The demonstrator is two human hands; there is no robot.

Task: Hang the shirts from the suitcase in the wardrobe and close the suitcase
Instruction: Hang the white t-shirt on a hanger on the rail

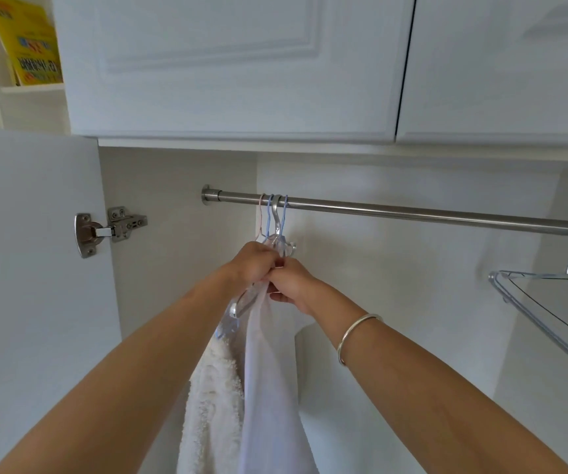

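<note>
White shirt (270,388) and fluffy garment (211,401) run past the bottom edge.

Plain white shirt (272,388) is showing beside a fluffy cream-white garment (211,398); pale blue hanger hooks (269,215) are looping the silver rail (412,212), a silver bangle (358,333) is gleaming, a yellow packet (26,39) is glowing against white wardrobe doors (228,63).

Centre frame: left hand (253,260) and right hand (291,283) are gripping white shirt (269,371) on clear hanger (241,302) hanging from rail (412,213).

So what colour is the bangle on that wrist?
Silver, plain and shiny. The bangle on the right wrist shows best in the head view.
</note>
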